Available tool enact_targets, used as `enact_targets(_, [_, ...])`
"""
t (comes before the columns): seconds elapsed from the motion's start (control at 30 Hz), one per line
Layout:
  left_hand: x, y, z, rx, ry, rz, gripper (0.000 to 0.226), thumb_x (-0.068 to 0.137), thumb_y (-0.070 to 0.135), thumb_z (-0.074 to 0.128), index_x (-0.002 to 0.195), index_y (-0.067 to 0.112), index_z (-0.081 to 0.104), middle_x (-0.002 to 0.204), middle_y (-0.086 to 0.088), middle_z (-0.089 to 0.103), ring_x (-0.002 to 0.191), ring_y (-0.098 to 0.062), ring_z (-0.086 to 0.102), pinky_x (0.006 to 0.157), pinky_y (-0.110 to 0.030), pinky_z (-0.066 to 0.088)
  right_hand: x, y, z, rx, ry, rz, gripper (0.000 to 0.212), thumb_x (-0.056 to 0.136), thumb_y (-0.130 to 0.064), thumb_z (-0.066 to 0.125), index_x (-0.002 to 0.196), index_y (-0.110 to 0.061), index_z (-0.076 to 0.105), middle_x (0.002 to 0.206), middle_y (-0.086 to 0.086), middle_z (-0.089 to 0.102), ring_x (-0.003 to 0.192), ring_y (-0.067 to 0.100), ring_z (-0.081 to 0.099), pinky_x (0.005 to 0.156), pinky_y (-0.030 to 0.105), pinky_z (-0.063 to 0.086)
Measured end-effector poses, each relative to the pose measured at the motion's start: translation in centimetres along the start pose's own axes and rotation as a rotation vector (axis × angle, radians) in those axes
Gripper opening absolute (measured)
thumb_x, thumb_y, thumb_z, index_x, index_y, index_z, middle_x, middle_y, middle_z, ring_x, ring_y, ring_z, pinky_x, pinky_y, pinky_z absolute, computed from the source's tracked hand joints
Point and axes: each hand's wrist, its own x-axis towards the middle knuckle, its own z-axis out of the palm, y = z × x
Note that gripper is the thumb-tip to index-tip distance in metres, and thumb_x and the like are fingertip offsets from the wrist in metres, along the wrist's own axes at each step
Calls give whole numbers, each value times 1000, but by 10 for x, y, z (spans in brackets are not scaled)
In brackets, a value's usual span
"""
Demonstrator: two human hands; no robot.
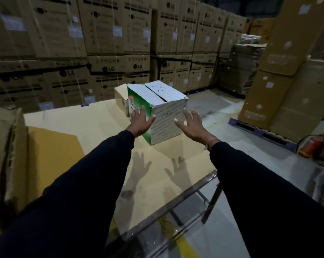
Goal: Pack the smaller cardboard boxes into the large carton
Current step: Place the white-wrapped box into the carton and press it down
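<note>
A white and green cardboard box (163, 112) stands on the table (94, 120), its top flaps closed. My left hand (139, 122) lies flat against its green left side, fingers straight. My right hand (192, 125) hovers spread in front of its white right side, just short of touching. A plain brown smaller box (121, 97) sits behind the white one. At the far left stands the large carton (5, 146), with its yellowish flap (53, 146) folded out over the table.
High stacks of brown cartons (101, 43) wall the back and right. A blue pallet (259, 131) and a red fire extinguisher (311, 147) are on the floor at right. The table's metal edge (176, 202) runs near me.
</note>
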Motion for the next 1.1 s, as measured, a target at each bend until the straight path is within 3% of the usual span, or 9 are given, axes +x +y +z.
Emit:
enact_targets(0.33, [134, -20, 18, -20, -38, -50, 93, 99, 66, 44, 164, 19, -2, 170, -18, -10, 155, -34, -18, 125, -55, 1, 149, 50, 0, 61, -11, 37, 86, 98, -75, 42, 166, -30, 16, 173, 13, -5, 159, 34, -11, 128, 55, 4])
enact_targets(0.57, [212, -23, 45, -64, -30, -141, 95, 97, 70, 44, 164, 26, -8, 169, -15, -17, 154, -33, -23, 123, -57, 0, 263, 63, -3, 21, -26, -58, 80, 102, -71, 38, 167, -29, 17, 174, 14, -4, 159, 36, -10, 127, 57, -2])
enact_targets(0.67, [248, -20, 55, -112, 6, -214, 95, 98, 69, 44, 164, 26, -9, 167, -16, -23, 154, -37, -21, 123, -56, 3, 310, 77, -8, -20, -83, -111, 78, 104, -69, 35, 168, -30, 15, 174, 14, -10, 159, 36, -17, 124, 55, -12])
enact_targets(0.8, [290, -15, 64, -132, 117, -335, 92, 100, 63, 45, 164, 23, -7, 166, -15, -29, 154, -44, -12, 123, -56, 10, 379, 92, -20, -118, -138, -120, 79, 103, -70, 34, 168, -29, 14, 173, 18, -12, 158, 41, -17, 124, 57, -13])
enact_targets(0.87, [304, -18, 66, -126, 179, -372, 90, 102, 58, 47, 164, 17, -4, 167, -16, -25, 155, -43, -6, 125, -53, 11, 411, 101, -19, -169, -181, -112, 80, 102, -71, 37, 168, -30, 15, 173, 20, -12, 158, 45, -11, 126, 57, -5])
enact_targets(0.93, [312, -23, 68, -117, 218, -379, 89, 102, 54, 50, 164, 12, 2, 168, -18, -18, 157, -36, 0, 126, -46, 12, 436, 114, -13, -145, -278, -116, 84, 99, -73, 45, 168, -34, 15, 173, 19, -8, 158, 47, 5, 125, 54, 15])
enact_targets(1.03, [319, -30, 68, -77, 244, -369, 83, 102, 54, 50, 163, 12, 13, 169, -19, 8, 157, -29, 13, 125, -44, 20, 462, 127, -3, -68, -361, -173, 96, 91, -76, 55, 168, -32, 16, 169, 17, 28, 149, 38, 37, 115, 45, 40])
enact_targets(1.1, [321, -32, 67, -88, 257, -359, 81, 102, 53, 51, 164, 16, 14, 168, -11, 24, 153, -26, 28, 121, -44, 30, 472, 130, 0, -25, -362, -203, 101, 88, -76, 61, 167, -31, 19, 164, 13, 41, 144, 35, 45, 112, 43, 42])
